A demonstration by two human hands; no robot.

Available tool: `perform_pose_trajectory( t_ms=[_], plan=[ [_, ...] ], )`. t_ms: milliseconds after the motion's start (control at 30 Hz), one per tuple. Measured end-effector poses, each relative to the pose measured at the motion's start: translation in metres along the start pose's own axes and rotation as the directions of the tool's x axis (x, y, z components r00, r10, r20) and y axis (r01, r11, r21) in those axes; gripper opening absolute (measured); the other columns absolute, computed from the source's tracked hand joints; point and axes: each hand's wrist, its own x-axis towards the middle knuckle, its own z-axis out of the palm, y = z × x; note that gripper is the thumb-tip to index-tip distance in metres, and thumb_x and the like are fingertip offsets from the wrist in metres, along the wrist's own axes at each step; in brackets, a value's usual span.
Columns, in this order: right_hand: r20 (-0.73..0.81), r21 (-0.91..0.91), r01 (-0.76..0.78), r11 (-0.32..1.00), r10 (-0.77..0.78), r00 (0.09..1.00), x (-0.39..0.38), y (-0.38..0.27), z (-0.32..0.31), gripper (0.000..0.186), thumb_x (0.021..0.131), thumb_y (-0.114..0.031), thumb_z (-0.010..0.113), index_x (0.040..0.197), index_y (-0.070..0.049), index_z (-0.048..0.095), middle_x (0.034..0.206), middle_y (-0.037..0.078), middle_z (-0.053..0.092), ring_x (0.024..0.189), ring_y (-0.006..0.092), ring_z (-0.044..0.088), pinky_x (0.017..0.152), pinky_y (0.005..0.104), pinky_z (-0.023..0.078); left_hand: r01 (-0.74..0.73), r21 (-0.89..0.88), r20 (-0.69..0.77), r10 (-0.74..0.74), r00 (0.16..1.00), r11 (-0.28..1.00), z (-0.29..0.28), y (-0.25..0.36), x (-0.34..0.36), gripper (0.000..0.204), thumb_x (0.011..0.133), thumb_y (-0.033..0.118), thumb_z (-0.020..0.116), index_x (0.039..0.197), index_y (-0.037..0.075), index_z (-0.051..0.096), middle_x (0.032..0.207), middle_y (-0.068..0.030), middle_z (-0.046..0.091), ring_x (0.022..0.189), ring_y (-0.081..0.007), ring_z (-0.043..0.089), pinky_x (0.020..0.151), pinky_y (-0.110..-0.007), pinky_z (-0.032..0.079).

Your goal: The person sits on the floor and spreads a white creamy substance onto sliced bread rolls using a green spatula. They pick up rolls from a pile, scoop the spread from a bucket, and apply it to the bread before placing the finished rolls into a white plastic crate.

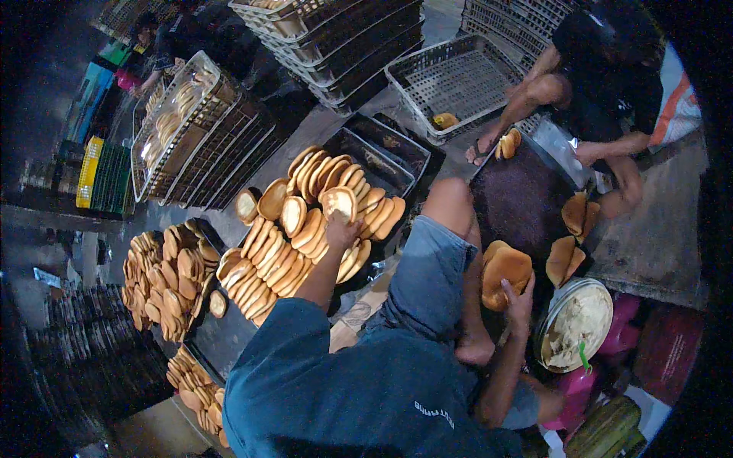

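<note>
Out to the left, my left hand (345, 230) is closed on a flat round bread (338, 202), its pale face turned up. This bread is at the top of a large heap of similar golden-brown breads (279, 256), laid in leaning rows. My right hand (521, 301) grips a browned round bread (505, 276) beside my bare leg, thumb over its face. Next to that hand are a split-looking bread (563, 259) and a round tub (574, 324) with a pale, smeared top and a green strip on it.
Opposite me sits a person in dark clothes, one hand (611, 149) by a dark board (523, 198). Stacked crates (336, 53) and a grey crate (450, 84) stand beyond. Black trays (374, 156) adjoin the heap; more breads (172, 278) and bread-filled crates (191, 137) lie left.
</note>
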Motion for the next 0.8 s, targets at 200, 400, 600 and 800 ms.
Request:
perform_pose_trajectory(
  t_ms=[200,400,600,800],
  plan=[
    [-0.025,-0.155,-0.008,0.988,0.005,1.000,0.007,0.005,-0.015,0.102,0.076,-0.036,0.083,0.151,-0.003,0.022,0.140,0.022,0.048,0.125,0.0332,0.050,0.106,0.0405,0.039,0.025,-0.190,-0.103,-0.045,0.994,0.981,-0.035,0.015,-0.004,0.039,0.087,0.037,0.063,0.098,0.000,0.060,0.091,-0.0257,0.066,0.088,-0.0453,0.063,0.077,-0.051,0.051],
    [0.003,-0.184,-0.056,0.981,0.058,0.998,0.003,-0.012,-0.010,0.101,0.076,-0.038,0.082,0.150,-0.001,0.024,0.140,0.023,0.048,0.125,0.0322,0.050,0.105,0.0396,0.040,0.282,-0.956,0.215,-0.459,0.862,0.083,-0.062,-0.068,0.001,0.028,0.089,0.010,0.060,0.113,-0.002,0.061,0.118,-0.0157,0.061,0.100,-0.0306,0.063,0.081,-0.043,0.058],
    [0.001,-0.166,0.026,0.986,-0.027,1.000,0.010,0.007,-0.011,0.096,0.079,-0.035,0.081,0.149,0.001,0.026,0.137,0.022,0.051,0.123,0.0326,0.052,0.105,0.0399,0.041,0.109,-0.989,0.038,-0.551,0.833,0.097,-0.083,-0.127,-0.014,0.028,0.086,0.011,0.066,0.106,-0.008,0.062,0.101,-0.0157,0.066,0.087,-0.0266,0.066,0.076,-0.036,0.055],
    [0.094,-0.070,-0.020,0.997,0.027,0.995,0.004,-0.020,-0.003,0.095,0.078,-0.036,0.081,0.147,0.004,0.029,0.138,0.022,0.050,0.126,0.0331,0.049,0.108,0.0392,0.037,0.043,-0.765,-0.418,-0.546,0.726,0.642,-0.093,-0.157,-0.012,0.037,0.085,0.022,0.073,0.105,-0.008,0.064,0.087,-0.0104,0.066,0.079,-0.0236,0.063,0.074,-0.036,0.051]
  ],
)
